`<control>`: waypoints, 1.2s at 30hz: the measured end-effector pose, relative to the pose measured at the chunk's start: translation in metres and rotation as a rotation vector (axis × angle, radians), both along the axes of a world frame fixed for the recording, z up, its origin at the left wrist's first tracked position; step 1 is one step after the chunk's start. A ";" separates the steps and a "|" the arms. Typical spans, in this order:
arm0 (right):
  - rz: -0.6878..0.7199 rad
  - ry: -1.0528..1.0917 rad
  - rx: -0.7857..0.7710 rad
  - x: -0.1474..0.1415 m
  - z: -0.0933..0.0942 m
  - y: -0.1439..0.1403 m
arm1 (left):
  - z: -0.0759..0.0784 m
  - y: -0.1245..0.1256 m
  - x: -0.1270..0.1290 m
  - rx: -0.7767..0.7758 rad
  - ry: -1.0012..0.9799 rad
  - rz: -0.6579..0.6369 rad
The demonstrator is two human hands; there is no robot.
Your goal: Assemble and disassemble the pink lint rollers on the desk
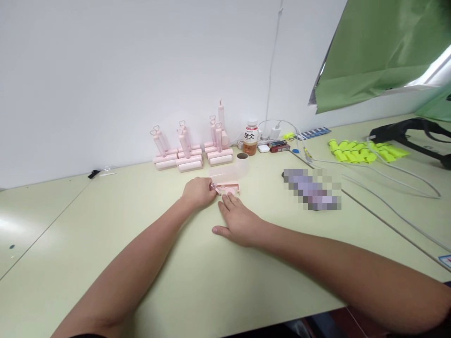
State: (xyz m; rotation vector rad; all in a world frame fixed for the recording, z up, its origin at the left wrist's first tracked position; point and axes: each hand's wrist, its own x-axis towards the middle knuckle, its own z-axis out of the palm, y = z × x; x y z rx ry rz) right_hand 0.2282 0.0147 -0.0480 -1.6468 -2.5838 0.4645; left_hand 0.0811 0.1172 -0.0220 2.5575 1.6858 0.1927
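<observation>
The small pink plastic roller housing (228,188) lay on the pale green table (105,244) just above the centre of the frame, its long axis running roughly left to right, directly beyond both hands. The left hand (199,192) was closed in a loose fist at the housing's left end, its fingertips pinching what looked like a thin pink pin or axle there; the exact grip was too small to make out. The right hand (239,220) lay flat and spread on the table, palm down, its fingertips touching the near edge of the housing from below. Both hands met the part, the left at its end, the right along its side.

Just behind the housing stood a translucent pale cover (229,171), with a small brown tape roll (242,156) beyond it. Farther up, against the white wall, stood a row of finished pink lint rollers with heart-topped handles (190,150), and right of them an orange-capped drink bottle (251,137). Well apart, at the upper right, lay a pile of yellow-green plastic pieces (362,151) and white cables (387,183).
</observation>
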 end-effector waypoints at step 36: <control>-0.087 0.007 0.178 0.008 0.002 0.020 | 0.002 -0.004 -0.008 -0.081 -0.165 -0.202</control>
